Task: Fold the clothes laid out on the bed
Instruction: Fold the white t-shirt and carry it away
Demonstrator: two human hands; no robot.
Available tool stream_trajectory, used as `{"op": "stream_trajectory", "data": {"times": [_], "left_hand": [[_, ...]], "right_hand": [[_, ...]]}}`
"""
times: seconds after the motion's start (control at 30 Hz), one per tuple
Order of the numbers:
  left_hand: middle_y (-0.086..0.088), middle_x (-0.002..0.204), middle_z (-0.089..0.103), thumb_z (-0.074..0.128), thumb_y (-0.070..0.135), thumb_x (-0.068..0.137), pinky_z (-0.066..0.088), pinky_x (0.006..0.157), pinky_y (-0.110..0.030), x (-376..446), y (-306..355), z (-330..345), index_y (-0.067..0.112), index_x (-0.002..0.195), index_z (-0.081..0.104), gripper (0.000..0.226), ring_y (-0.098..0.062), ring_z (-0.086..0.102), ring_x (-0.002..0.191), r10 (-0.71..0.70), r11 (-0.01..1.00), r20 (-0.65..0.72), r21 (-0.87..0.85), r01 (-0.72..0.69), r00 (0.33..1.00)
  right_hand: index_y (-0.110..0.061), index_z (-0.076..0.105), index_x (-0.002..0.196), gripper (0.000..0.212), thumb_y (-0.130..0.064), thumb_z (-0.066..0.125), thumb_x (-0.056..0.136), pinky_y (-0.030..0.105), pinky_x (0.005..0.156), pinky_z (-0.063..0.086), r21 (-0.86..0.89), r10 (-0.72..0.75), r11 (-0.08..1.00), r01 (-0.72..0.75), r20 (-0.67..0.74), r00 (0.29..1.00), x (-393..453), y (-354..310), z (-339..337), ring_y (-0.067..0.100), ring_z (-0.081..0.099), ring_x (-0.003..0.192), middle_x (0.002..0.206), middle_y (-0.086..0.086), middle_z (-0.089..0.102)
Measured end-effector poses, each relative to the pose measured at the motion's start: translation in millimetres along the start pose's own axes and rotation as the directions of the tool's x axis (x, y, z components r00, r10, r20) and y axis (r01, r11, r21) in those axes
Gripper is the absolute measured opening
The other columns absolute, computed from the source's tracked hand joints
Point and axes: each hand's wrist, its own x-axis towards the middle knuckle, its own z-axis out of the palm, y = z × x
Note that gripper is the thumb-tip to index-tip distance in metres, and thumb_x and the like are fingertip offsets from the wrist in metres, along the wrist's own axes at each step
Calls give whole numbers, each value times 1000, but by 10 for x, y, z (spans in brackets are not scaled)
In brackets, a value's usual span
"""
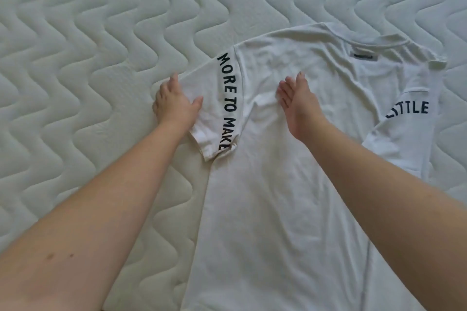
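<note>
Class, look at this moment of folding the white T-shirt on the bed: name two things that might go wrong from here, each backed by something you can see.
1. The left hand rests on the end of the left sleeve, which is already bunched near the armpit; folding it now may trap creases.
2. The right hand rests on the T-shirt where wrinkles fan out, and the right sleeve lies crumpled, so the fold may come out uneven.

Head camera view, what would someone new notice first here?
A white T-shirt lies spread on the quilted mattress, with black lettering running down its left sleeve. The left hand rests on that sleeve's edge, and the right hand lies open on the chest.
</note>
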Motion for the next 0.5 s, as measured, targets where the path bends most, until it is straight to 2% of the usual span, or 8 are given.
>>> {"op": "stream_trajectory", "data": {"times": [0.07,0.13,0.2,0.27,0.33,0.37,0.43,0.5], "left_hand": [[-16,149,32,62,46,90,26,111,-46,104,-29,-17,13,150,27,77,-35,29,139,-41,999,-36,20,42,999],[-17,144,37,62,46,91,28,110,-45,197,-70,-66,14,141,41,64,-36,33,134,-65,998,-69,14,66,995],[-17,140,41,63,45,90,29,109,-44,266,-127,-119,17,128,54,48,-36,35,131,-65,997,-47,32,66,997],[-16,133,47,65,39,90,33,105,-42,292,-154,-179,17,120,60,37,-36,42,125,-23,999,-13,30,24,1000],[-10,116,57,67,33,90,40,89,-34,244,-109,-259,14,114,61,31,-30,53,108,36,994,9,-104,-35,999],[-5,107,60,68,30,90,39,81,-29,178,-57,-305,13,111,60,28,-24,55,98,63,980,19,-193,-58,998],[1,95,61,69,28,89,37,75,-25,6,74,-387,15,108,61,25,-16,55,87,132,945,14,-304,-122,991],[7,86,61,72,27,87,40,70,-22,-203,209,-431,20,106,63,22,-7,55,77,209,918,-1,-345,-197,978]], "right_hand": [[-7,34,149,63,-50,24,104,31,118,28,21,-10,1000,10,1,1000,122,-69,23,15,41,138,152,6,41],[-7,31,150,66,-52,19,104,31,119,25,42,-19,999,19,15,1000,212,-133,39,15,38,140,153,5,39],[-6,30,150,68,-54,16,103,30,119,25,66,-27,997,25,22,999,292,-198,62,15,37,141,154,5,38],[-6,30,150,69,-53,14,103,29,119,26,84,-35,996,32,29,999,366,-263,91,15,37,141,154,5,38],[-6,29,151,68,-52,12,104,29,119,25,104,-42,994,37,41,998,450,-321,119,15,35,142,154,4,37],[-7,28,151,67,-52,12,104,29,118,25,114,-44,993,38,48,998,494,-346,134,14,35,142,155,4,36],[-8,29,151,66,-52,13,104,28,119,24,129,-52,991,44,54,997,581,-393,171,14,34,142,155,3,36],[-8,29,151,67,-53,15,104,28,119,24,135,-62,989,54,58,996,656,-436,209,14,34,142,155,3,36]]}}
